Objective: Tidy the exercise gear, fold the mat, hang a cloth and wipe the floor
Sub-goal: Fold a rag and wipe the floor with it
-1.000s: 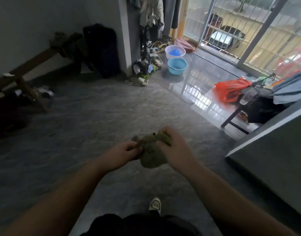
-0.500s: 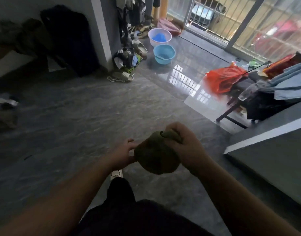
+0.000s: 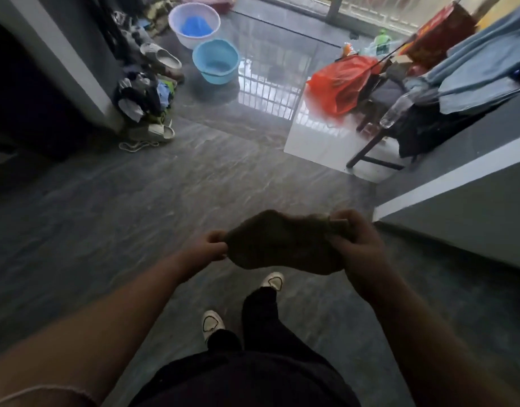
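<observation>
Both hands up front: left hand (image 3: 212, 245) pinches one end of the olive-green cloth (image 3: 282, 245), right hand (image 3: 352, 245) grips the other, above the grey floor (image 3: 135, 207).

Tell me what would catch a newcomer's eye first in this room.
First, the dark olive cloth stretched between the left hand and right hand at centre, above the grey floor. Next, the bright orange plastic bag on the cluttered stand at upper right. Then the two round plastic basins near the top, a light blue one in front of a white one with something blue inside.
</observation>
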The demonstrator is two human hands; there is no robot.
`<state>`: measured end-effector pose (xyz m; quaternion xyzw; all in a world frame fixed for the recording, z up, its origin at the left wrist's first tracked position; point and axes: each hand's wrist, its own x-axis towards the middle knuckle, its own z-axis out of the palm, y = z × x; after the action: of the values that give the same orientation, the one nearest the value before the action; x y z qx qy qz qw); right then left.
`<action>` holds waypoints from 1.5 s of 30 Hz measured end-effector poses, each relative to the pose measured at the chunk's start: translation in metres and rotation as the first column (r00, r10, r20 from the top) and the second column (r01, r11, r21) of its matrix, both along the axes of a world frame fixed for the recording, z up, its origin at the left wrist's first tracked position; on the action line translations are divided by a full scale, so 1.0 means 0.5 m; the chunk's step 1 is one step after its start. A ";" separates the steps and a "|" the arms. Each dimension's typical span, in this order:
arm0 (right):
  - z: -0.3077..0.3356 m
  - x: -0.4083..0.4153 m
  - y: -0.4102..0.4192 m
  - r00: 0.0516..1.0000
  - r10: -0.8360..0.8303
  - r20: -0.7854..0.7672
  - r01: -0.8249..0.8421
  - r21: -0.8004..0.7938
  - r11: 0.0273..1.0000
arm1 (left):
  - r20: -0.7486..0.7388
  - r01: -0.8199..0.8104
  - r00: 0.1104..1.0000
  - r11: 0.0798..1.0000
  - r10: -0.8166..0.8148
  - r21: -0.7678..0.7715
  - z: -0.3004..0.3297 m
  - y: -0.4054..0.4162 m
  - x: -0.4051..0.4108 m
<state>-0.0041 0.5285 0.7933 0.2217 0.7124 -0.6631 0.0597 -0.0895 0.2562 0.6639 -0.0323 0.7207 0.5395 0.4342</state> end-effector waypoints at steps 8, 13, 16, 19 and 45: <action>-0.046 -0.161 0.028 0.964 0.253 -0.082 -0.260 -0.078 0.963 | -0.045 0.218 0.970 0.938 -0.238 -0.270 -0.148 0.115 -0.159; -0.085 -0.264 0.062 0.908 0.415 -0.056 -0.418 -0.075 0.905 | -0.085 0.249 0.956 0.933 -0.279 -0.261 -0.210 0.165 -0.256; -0.117 -0.318 0.070 0.891 0.453 -0.022 -0.452 -0.104 0.886 | -0.256 0.281 0.909 0.937 -0.330 -0.207 -0.223 0.193 -0.310; -0.154 -0.362 0.066 0.901 0.434 0.000 -0.430 -0.132 0.893 | -0.286 0.356 0.876 0.921 -0.388 -0.158 -0.266 0.197 -0.364; -1.175 -0.464 0.021 0.808 -0.356 0.470 0.215 0.328 0.920 | 0.037 0.408 0.908 0.863 -0.417 -0.297 -0.971 0.069 -0.611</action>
<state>-0.2361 0.5390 0.2058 0.5039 0.7079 -0.4804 0.1194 -0.3951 0.2907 0.1784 0.0652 0.7898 0.3199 0.5192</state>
